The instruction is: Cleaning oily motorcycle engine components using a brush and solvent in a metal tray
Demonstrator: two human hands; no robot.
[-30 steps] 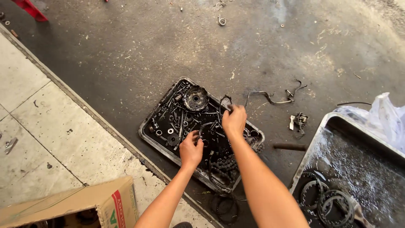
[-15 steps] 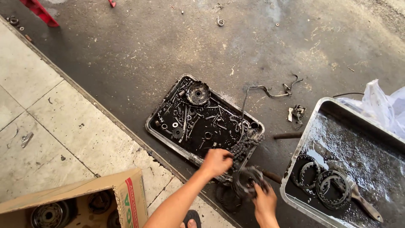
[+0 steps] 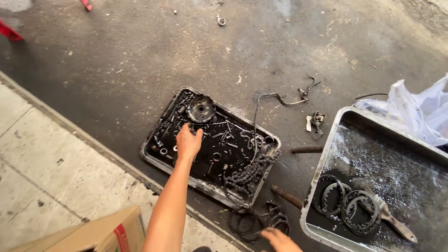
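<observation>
Two hands: left hand (image 3: 188, 142) spread, fingers down among oily parts; right hand (image 3: 280, 239) open over rings (image 3: 279, 219)
Small tray (image 3: 151, 158): bolts, chain (image 3: 247, 172), round hub (image 3: 200, 108)
Big tray (image 3: 312, 186): toothed discs (image 3: 359, 212), brush (image 3: 394, 224)

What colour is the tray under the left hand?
Oily black inside the tray with a dull grey metal rim, seen from the head view.

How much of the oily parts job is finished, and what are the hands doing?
Done: toothed rings lie in the big tray. In hand: the left hand reaches into the small tray of bolts; the right hand touches rings on the floor. Left: the chain and gear.
</observation>
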